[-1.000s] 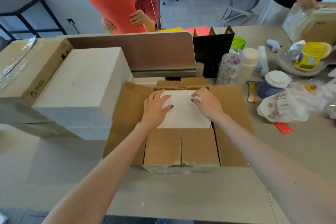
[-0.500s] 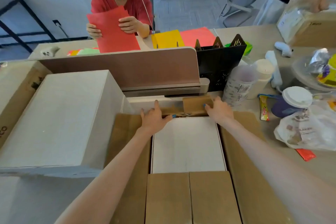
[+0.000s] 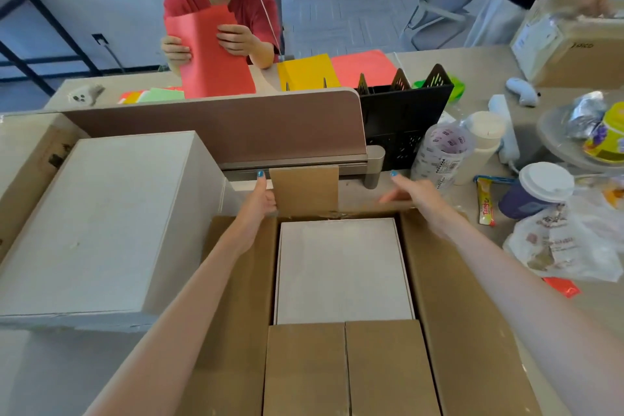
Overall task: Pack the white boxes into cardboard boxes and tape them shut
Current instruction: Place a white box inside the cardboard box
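Observation:
An open cardboard box (image 3: 462, 307) lies in front of me with a white box (image 3: 342, 270) flat inside it. Its side flaps are spread outward and two near flaps (image 3: 351, 368) lie folded over the front. My left hand (image 3: 261, 201) grips the left edge of a far flap (image 3: 305, 191), which stands upright. My right hand (image 3: 417, 192) rests at the far right corner on another far flap that lies flat; its fingers look spread. A big white box (image 3: 101, 223) stands to the left of the carton.
A brown desk divider (image 3: 216, 127) runs right behind the carton. To the right stand a tape roll stack (image 3: 439, 155), a white bottle (image 3: 481, 145), a lidded cup (image 3: 537, 191) and plastic bags (image 3: 567, 243). A person opposite holds red paper (image 3: 209, 54). Another cardboard box (image 3: 27, 152) sits far left.
My hands left the top of the white box and went to the far flaps. The left far flap now stands up in my left hand. My view has moved closer.

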